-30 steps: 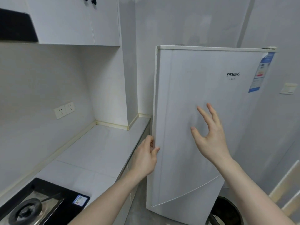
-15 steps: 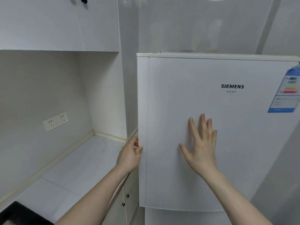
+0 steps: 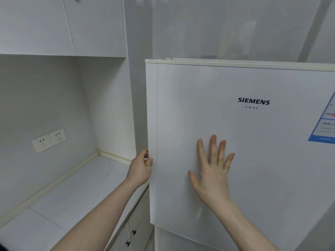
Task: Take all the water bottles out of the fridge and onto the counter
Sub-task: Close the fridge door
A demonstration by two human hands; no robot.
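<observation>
A white fridge door [image 3: 235,142] is being viewed from close up, now filling the right half of the frame, whereas a second ago it was seen from further back with a stove corner showing at lower left. The left hand [image 3: 140,168] is being curled around the door's left edge, fingertips hooked behind it, just as it was being held a moment before. The right hand [image 3: 212,171], which a second ago was being raised clear of the door with fingers bent, is now being laid flat against the panel, fingers spread and holding nothing. The door is still being kept shut, so the water bottles are hidden inside and cannot be seen. The white counter [image 3: 76,192] is lying bare just left of the fridge, below two wall sockets [image 3: 49,140]. The opening step is judged to be only beginning; no bottle is being moved yet.
</observation>
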